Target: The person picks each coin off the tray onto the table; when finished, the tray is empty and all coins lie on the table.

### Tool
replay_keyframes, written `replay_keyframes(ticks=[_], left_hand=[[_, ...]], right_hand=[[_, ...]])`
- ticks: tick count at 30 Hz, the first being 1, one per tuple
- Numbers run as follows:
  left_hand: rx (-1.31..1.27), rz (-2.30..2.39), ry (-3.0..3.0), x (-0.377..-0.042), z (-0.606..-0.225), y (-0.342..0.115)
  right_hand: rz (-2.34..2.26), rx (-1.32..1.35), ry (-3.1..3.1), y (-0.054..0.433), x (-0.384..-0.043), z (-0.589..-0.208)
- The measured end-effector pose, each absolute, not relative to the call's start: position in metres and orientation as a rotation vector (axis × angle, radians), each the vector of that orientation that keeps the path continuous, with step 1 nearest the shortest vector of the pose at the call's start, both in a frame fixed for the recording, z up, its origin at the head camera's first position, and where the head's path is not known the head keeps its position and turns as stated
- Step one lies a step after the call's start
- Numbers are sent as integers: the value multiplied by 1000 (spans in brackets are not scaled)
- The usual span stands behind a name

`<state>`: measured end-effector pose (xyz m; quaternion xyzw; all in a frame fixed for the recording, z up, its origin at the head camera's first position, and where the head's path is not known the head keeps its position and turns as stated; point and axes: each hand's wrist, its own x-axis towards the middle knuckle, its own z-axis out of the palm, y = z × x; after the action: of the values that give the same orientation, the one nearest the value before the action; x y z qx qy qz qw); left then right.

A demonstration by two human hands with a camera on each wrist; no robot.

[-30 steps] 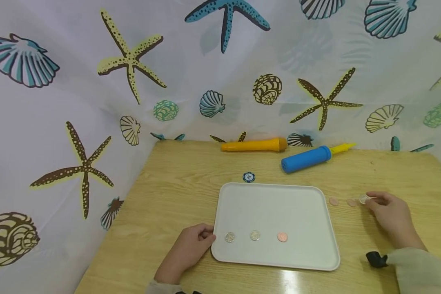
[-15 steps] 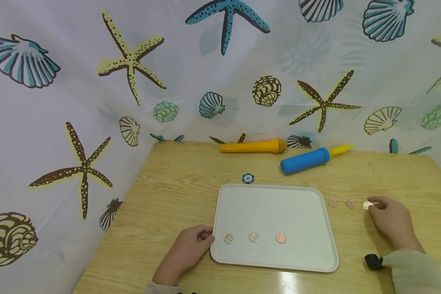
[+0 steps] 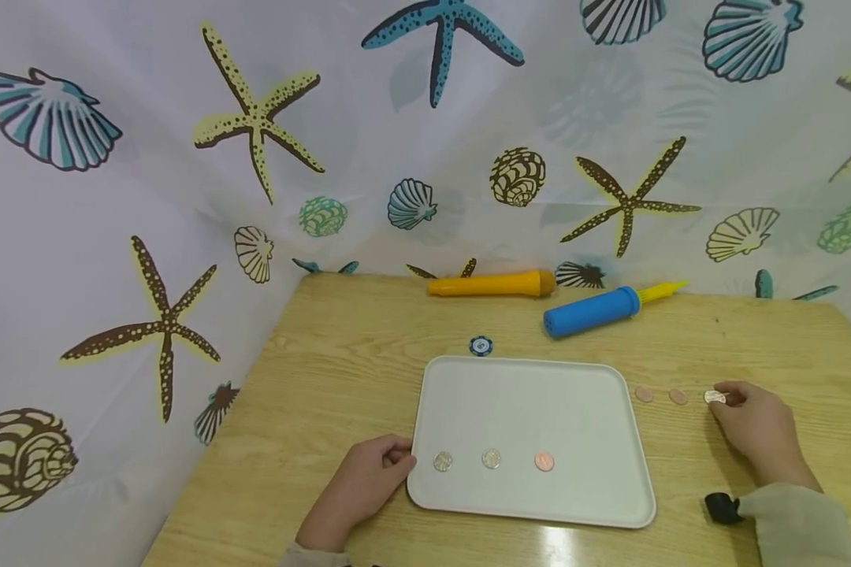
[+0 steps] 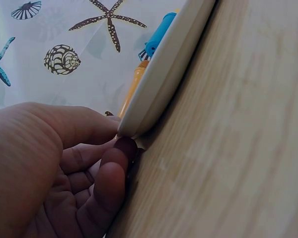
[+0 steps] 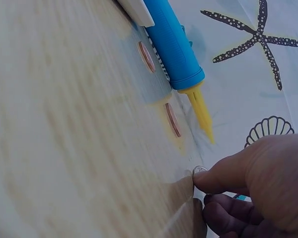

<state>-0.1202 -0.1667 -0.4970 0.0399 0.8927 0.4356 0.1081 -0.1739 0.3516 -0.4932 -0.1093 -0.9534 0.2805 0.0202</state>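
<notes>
At the right of the table my right hand (image 3: 755, 421) pinches a silver coin (image 3: 715, 397) between thumb and fingers. In the right wrist view the thumb covers much of this coin (image 5: 200, 169), which is right at the tabletop. Two copper coins (image 3: 678, 397) lie in line to its left. My left hand (image 3: 369, 480) grips the left rim of a white tray (image 3: 532, 516); in the left wrist view the thumb presses the rim (image 4: 154, 84) and curled fingers sit below it. On the tray, two silver coins (image 3: 492, 458) and a copper coin (image 3: 544, 461) form a row.
Behind the tray lies a blue poker chip (image 3: 481, 346). Farther back are an orange toy microphone (image 3: 492, 284) and a blue hand pump (image 3: 592, 313) with a yellow nozzle. A white shell-and-starfish curtain (image 3: 369, 142) borders the wooden table (image 3: 333, 354) at the back and left.
My right hand has shifted slightly right with the silver coin, away from the copper coins, and the coin has turned to show more of its face. The left hand stays at the tray rim.
</notes>
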Motion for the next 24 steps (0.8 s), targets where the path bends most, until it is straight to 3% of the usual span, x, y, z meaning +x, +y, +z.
replay_keyframes(ticks=[15,24], left_hand=[[113,1283,2632,-120,-500,-168],[120,1288,2630,-120,-498,-168]], right_hand=[[824,-245,-3062,355,-179,-490],[971,-179,-2995,315,-176,-478]])
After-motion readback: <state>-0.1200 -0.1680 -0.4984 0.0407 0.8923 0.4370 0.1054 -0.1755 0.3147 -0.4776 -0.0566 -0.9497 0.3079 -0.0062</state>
